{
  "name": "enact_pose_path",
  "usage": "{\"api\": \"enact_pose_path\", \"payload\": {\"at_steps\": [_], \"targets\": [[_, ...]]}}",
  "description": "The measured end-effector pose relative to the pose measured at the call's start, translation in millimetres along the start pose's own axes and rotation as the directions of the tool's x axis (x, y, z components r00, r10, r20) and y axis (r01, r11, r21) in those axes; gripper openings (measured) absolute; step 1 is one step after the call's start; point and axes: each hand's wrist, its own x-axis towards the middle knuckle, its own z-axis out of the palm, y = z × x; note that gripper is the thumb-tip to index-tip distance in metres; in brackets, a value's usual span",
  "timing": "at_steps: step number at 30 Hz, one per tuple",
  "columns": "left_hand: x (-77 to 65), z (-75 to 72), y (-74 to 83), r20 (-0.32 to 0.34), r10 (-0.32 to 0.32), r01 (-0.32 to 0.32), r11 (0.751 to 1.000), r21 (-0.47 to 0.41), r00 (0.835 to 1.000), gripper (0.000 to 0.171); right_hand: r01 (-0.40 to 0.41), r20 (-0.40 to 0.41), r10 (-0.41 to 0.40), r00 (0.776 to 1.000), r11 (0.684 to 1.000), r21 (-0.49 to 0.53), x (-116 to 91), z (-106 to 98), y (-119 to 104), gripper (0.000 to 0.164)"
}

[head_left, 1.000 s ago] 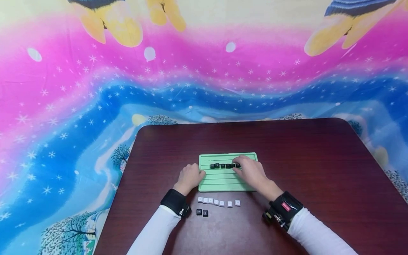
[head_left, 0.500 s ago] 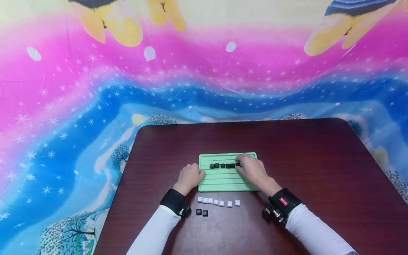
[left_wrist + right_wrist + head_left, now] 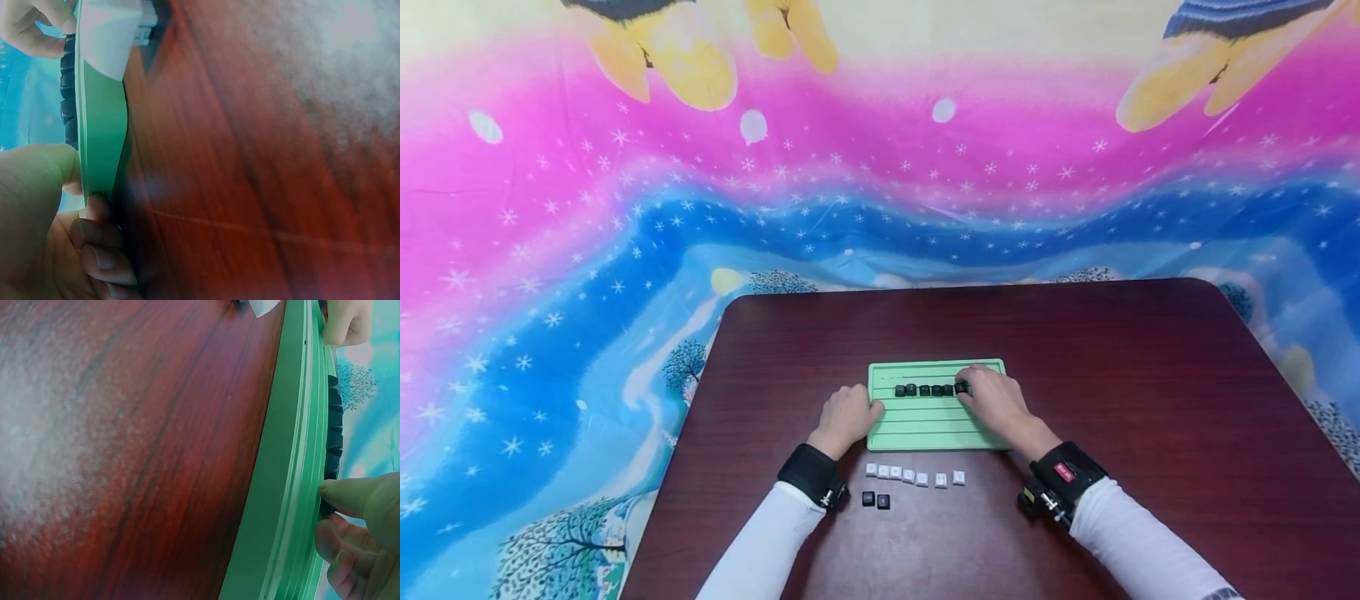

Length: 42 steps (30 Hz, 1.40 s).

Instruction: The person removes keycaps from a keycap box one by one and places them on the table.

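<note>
My left hand (image 3: 846, 418) grips the left edge of a light green grooved board (image 3: 925, 425), thumb over the rim and the other fingers curled low at its side in the left wrist view. Several black keycaps (image 3: 925, 390) stand in a row along one of the board's upper grooves. At the right end of that row, my right hand (image 3: 995, 404) pinches a black keycap (image 3: 326, 508) between thumb and fingers. The hand partly hides this keycap in the head view.
In front of the board, several white keycaps (image 3: 896, 472) lie in a loose row on the dark red-brown table (image 3: 1120, 358). Two black keycaps (image 3: 876, 500) sit nearer the front. A patterned cloth (image 3: 880, 167) hangs behind the table.
My right hand has shifted slightly to the right along the row, staying at the end keycap. The left hand and the board have stayed in place.
</note>
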Motion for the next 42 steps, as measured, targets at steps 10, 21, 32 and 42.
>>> {"api": "enact_pose_path", "payload": {"at_steps": [10,21,32,42], "targets": [[0.2,-0.8,0.0,-0.002,0.006,-0.006,1.0,0.002,1.0,0.04,0.015,0.012,-0.015,1.0,1.0,-0.01,1,1,1,0.027],[-0.5,-0.4,0.3,0.0,0.0,0.0,1.0,-0.003,1.0,0.039,0.022,-0.006,-0.022,1.0,1.0,-0.005,1,-1,-1,0.027],[0.7,1.7,-0.9,-0.002,-0.005,0.005,1.0,-0.008,1.0,0.038,0.045,-0.04,-0.044,0.998,0.999,0.01,-1,-7,-7,0.027],[0.8,1.3,-0.7,-0.002,-0.006,0.006,1.0,-0.006,1.0,0.038,0.061,-0.073,-0.059,0.996,0.998,0.021,-6,-18,-19,0.025]]}}
